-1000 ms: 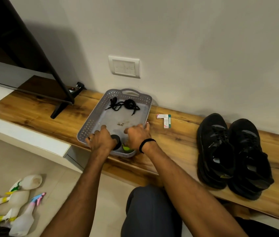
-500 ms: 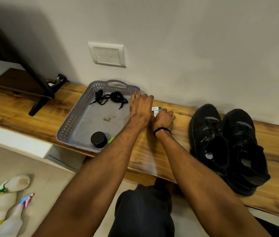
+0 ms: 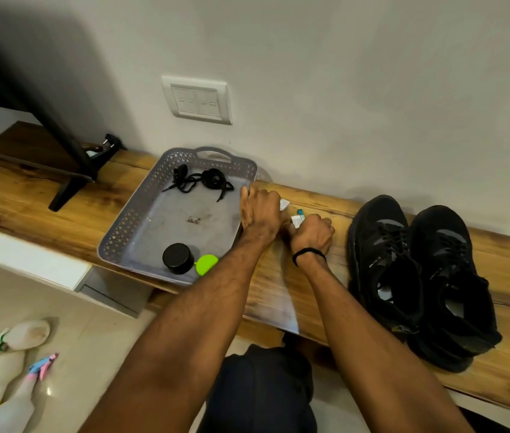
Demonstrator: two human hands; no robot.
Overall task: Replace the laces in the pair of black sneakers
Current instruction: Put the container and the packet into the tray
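Observation:
Two black sneakers [image 3: 384,260] [image 3: 453,276] stand side by side on the right of the wooden bench [image 3: 28,198], still laced. A bundle of black laces [image 3: 200,181] lies at the far end of the grey perforated tray [image 3: 128,220]. My left hand [image 3: 260,210] is at the tray's right rim, fingers curled, with a small white box [image 3: 284,204] sticking out beside it. My right hand [image 3: 311,234] is just right of it, curled round a white-and-teal box [image 3: 296,218]. Both hands are left of the sneakers and do not touch them.
A black round tin [image 3: 178,258] and a green item [image 3: 206,264] sit at the tray's near end. A black stand leg [image 3: 69,189] rests on the bench at left. A wall switch plate [image 3: 197,100] is above the tray. Spray bottles [image 3: 13,370] lie on the floor.
Both hands left the tray's near edge and moved to the small boxes right of the tray. The two boxes have come apart, one at each hand.

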